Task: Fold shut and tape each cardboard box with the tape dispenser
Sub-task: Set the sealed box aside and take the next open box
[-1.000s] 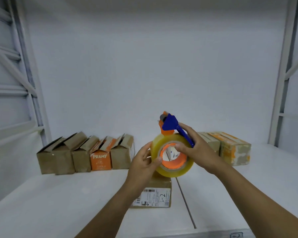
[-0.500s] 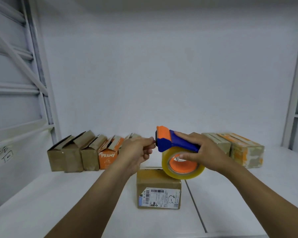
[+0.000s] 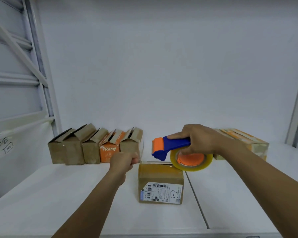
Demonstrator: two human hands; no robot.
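A closed brown cardboard box (image 3: 160, 172) with a shipping label stands on the white table (image 3: 58, 194) in front of me. My right hand (image 3: 199, 140) grips the blue and orange tape dispenser (image 3: 172, 145); its clear tape roll (image 3: 191, 162) hangs just over the box's far right corner. My left hand (image 3: 123, 159) is curled into a fist left of the box's far edge, a little apart from the dispenser's nose, and seems to pinch the tape's free end. The clear strip itself is barely visible.
Several open-flapped boxes (image 3: 91, 148), one of them orange and marked PRAMY (image 3: 109, 152), line the back left by the wall. Closed taped boxes (image 3: 244, 141) sit at the back right behind my right hand. Metal shelf frames (image 3: 41, 74) stand on both sides.
My right hand has tipped the dispenser level and lowered it over the box. My left hand left the roll, closed at the dispenser's nose, then drew away to the left.
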